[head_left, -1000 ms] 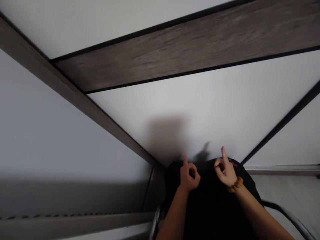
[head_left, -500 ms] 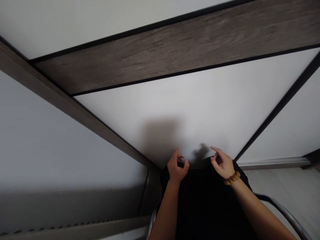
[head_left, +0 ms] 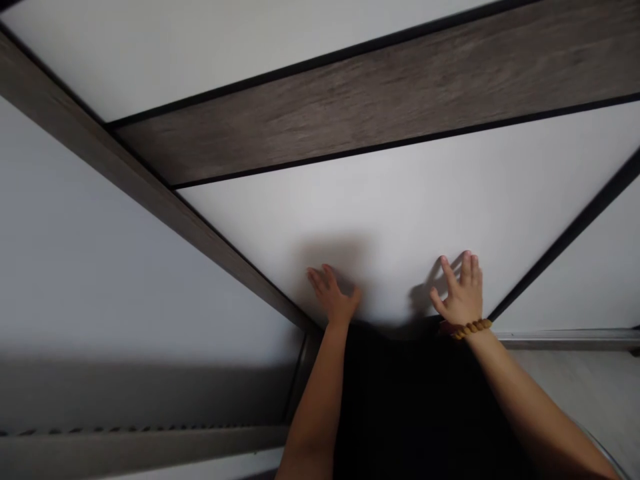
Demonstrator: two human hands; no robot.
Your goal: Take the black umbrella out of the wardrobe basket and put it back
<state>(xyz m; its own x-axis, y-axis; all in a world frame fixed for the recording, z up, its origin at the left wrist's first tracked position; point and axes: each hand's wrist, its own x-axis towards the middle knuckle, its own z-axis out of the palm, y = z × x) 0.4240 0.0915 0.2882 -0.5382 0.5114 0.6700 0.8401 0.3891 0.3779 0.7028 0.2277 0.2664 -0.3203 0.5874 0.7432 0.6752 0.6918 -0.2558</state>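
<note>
A large white panel [head_left: 400,193] with dark edging, like a wardrobe's sliding door, stands right in front of me. My left hand [head_left: 334,293] is at its lower left part, fingers spread and holding nothing. Farther right, my right hand [head_left: 461,293] has its fingers stretched out, the tips at the panel surface, also with nothing in it. A yellow-brown beaded bracelet [head_left: 473,328] circles my right wrist. Shadows of both hands fall on the white surface. Whether the left fingertips touch the panel I cannot tell.
A brown wood-grain band [head_left: 380,93] crosses the door above. At left a wooden frame post [head_left: 150,193] meets a grey wall [head_left: 100,267]. A floor track [head_left: 565,341] and pale floor [head_left: 590,380] lie at right. Dark clothing [head_left: 420,407] fills the bottom middle.
Both hands have moved up and forward to the white panel. Their fingers, curled before, are now spread. My view has shifted slightly, and the metal chair arm at right shows less.
</note>
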